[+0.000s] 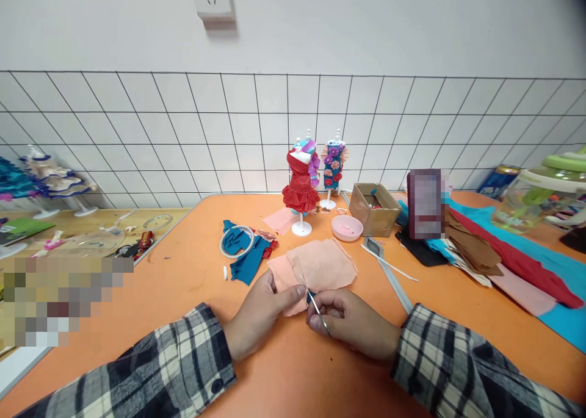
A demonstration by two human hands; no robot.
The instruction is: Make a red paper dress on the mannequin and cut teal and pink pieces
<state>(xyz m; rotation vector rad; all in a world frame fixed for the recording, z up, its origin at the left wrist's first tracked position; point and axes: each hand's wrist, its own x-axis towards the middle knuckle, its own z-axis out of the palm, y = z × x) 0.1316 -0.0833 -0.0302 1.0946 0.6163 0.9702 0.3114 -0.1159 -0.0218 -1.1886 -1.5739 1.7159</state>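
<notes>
Pale peach fabric (323,264) lies bunched and overlapping in front of me. My left hand (263,308) pinches its near left edge, thumb on top. In my right hand (350,317) is a slim pair of silver scissors (317,308), slanting up and left with the tips at the fabric. The curled fingers partly cover the handles. A small dark blue bit (311,297) shows beside the blades. Just beyond the left hand lie dark teal fabric (249,264) and a pale round hoop (222,247) on top of it.
Miniature dress forms stand at the back, one in a red dress (301,186), another in a flowered dress (332,168). Nearby are a pink bowl (347,236) and a cardboard box (376,223). A propped phone (425,204), fabric strips (522,253) and a clear jug (531,198) occupy the right.
</notes>
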